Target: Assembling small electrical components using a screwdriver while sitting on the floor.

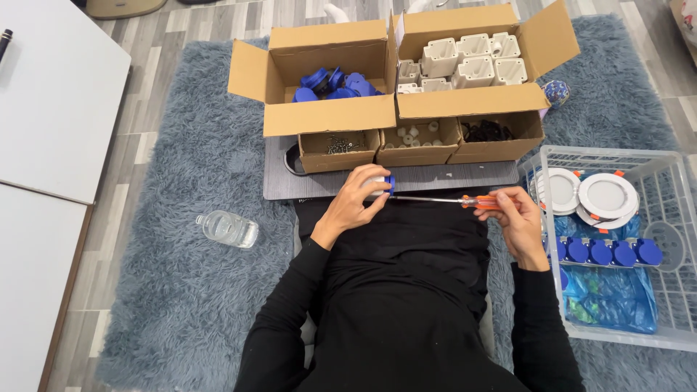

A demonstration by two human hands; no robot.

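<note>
Head view: my left hand (353,202) wraps the white-and-blue part (382,183) over the board (450,176) edge; my right hand (512,214) pinches the screwdriver (443,199), tip at the part. If my wrap loosens, I judge the tip could slip into my fingers.

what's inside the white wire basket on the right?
In the white wire basket: round white discs with orange clips, a row of blue-capped pieces and a blue plastic bag. What lies under the bag and discs is covered.
</note>
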